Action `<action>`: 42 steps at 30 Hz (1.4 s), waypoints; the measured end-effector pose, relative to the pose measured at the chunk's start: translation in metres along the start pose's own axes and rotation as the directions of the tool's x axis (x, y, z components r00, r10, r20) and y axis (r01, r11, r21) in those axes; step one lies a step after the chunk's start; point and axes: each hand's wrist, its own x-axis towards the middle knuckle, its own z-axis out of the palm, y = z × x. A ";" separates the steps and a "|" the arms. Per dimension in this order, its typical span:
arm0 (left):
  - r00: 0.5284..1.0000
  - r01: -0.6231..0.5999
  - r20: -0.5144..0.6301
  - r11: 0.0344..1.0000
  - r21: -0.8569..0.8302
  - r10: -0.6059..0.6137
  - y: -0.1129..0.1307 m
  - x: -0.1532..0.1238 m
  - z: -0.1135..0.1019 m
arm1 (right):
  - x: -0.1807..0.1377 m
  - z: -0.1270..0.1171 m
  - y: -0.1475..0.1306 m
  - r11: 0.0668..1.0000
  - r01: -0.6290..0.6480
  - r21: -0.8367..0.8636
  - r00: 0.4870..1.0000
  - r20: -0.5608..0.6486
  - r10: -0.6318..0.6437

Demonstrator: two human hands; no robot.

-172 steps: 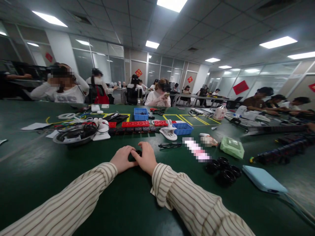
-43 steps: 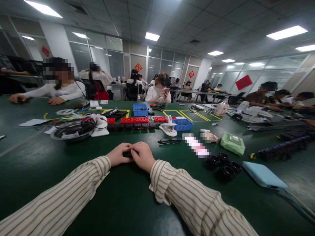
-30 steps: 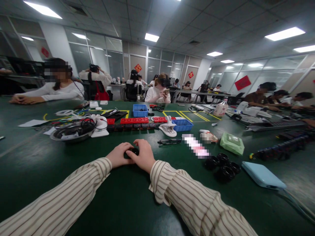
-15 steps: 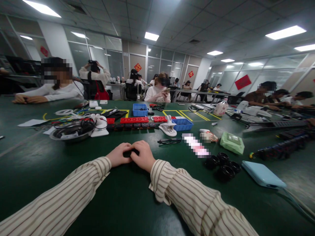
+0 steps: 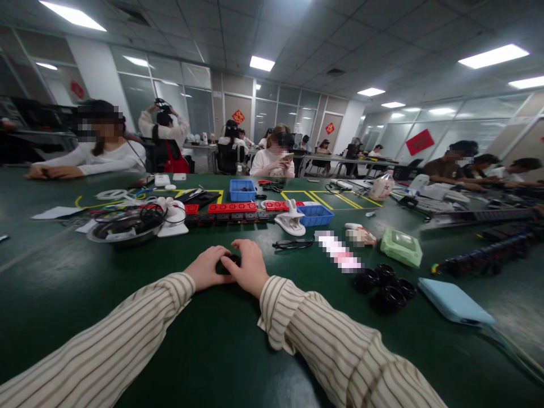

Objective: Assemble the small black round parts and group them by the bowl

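Note:
Over the green table [image 5: 212,351], my left hand [image 5: 208,267] and my right hand [image 5: 250,267] meet, with fingers curled around a small black object [image 5: 235,260]. Most of that object is hidden behind the fingers, so its kind cannot be made out. My right thumb lies across its near side, while my left fingers close on it from the left. To the right of the hands lie dark-framed glasses [image 5: 293,244]. Several black ring-shaped parts [image 5: 391,296] stand together further right.
A metal bowl [image 5: 96,235] with cables sits at left, near red block strips [image 5: 232,207]. A white clip stand [image 5: 290,221] touches a blue tray [image 5: 318,215]. At right are a green pack [image 5: 400,247] and a light-blue case [image 5: 454,300]. Several people sit around.
My right fingers have lifted and shifted slightly, and the thumb now reaches further left over the black object. My left hand has turned a little. Things on the table stay put.

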 end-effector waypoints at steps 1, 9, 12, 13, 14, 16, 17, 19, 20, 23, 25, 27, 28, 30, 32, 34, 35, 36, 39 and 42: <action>1.000 0.006 -0.011 1.000 0.010 -0.006 0.001 0.000 -0.001 | 0.000 0.002 0.001 1.000 -0.024 -0.017 1.000 -0.002 0.024; 1.000 -0.017 0.000 0.999 0.037 0.017 -0.001 0.002 0.001 | 0.001 0.008 0.007 0.997 -0.021 -0.069 0.997 0.077 0.027; 0.999 -0.036 0.007 0.999 -0.003 0.036 -0.003 0.002 0.000 | 0.001 0.006 0.006 0.999 0.044 -0.027 0.994 0.098 -0.041; 0.999 -0.044 0.013 0.999 -0.018 0.044 -0.004 0.002 0.000 | 0.002 0.005 0.006 0.998 0.067 -0.012 0.992 0.110 -0.066; 0.998 -0.052 0.019 0.998 -0.033 0.053 -0.005 0.002 0.000 | 0.002 0.005 0.006 0.996 0.088 0.003 0.988 0.123 -0.088; 0.997 -0.063 0.032 0.996 -0.059 0.065 -0.007 0.002 0.001 | 0.002 0.003 0.005 0.993 0.111 0.029 0.982 0.149 -0.114; 0.997 -0.066 0.035 0.995 -0.069 0.069 -0.008 0.002 0.001 | 0.002 0.003 0.004 0.993 0.113 0.040 0.980 0.159 -0.118; 0.997 -0.068 0.034 0.995 -0.073 0.070 -0.009 0.002 0.002 | 0.001 0.001 0.003 0.992 0.108 0.060 0.981 0.157 -0.116; 0.997 -0.063 0.030 0.996 -0.067 0.065 -0.010 0.002 0.003 | 0.001 0.000 0.002 0.992 0.104 0.068 0.983 0.144 -0.113; 0.999 -0.036 0.017 0.999 -0.019 0.036 -0.008 0.001 0.003 | 0.000 -0.001 0.000 0.994 0.084 0.068 0.992 0.085 -0.089; 1.000 -0.001 -0.003 1.000 0.023 0.001 -0.005 0.001 0.004 | 0.000 0.000 0.000 0.998 0.045 0.041 0.997 0.060 -0.048; 0.999 0.032 -0.020 0.997 0.065 -0.031 -0.002 0.001 0.005 | 0.001 0.002 0.001 1.000 -0.009 0.004 0.999 0.049 0.009; 0.999 0.043 -0.021 0.995 0.086 -0.041 -0.001 0.001 0.005 | 0.001 0.003 0.002 0.999 -0.032 -0.014 0.998 0.046 0.033; 0.999 0.042 -0.003 0.992 0.120 -0.042 0.001 0.002 0.006 | 0.001 0.005 0.003 0.997 -0.059 -0.049 0.997 0.048 0.062; 1.000 0.025 0.011 0.991 0.134 -0.027 0.002 0.002 0.006 | 0.001 0.007 0.004 0.995 -0.062 -0.080 0.996 0.065 0.067; 1.000 0.012 0.004 0.993 0.117 -0.012 0.002 0.002 0.006 | 0.001 0.007 0.004 0.994 -0.054 -0.097 0.994 0.090 0.062; 1.000 0.005 -0.003 0.995 0.096 -0.005 0.001 0.002 0.006 | 0.001 0.006 0.004 0.994 -0.044 -0.097 0.993 0.101 0.054; 1.000 -0.004 -0.007 0.997 0.071 0.004 -0.001 0.002 0.005 | 0.001 0.006 0.004 0.995 -0.031 -0.091 0.993 0.110 0.041; 0.999 -0.043 0.007 0.999 -0.002 0.043 -0.006 0.002 0.004 | 0.001 0.005 0.005 0.998 0.029 -0.047 0.990 0.137 -0.023; 0.996 -0.075 0.051 0.996 -0.045 0.077 -0.012 0.002 0.003 | 0.002 0.004 0.006 0.994 0.110 0.016 0.978 0.179 -0.111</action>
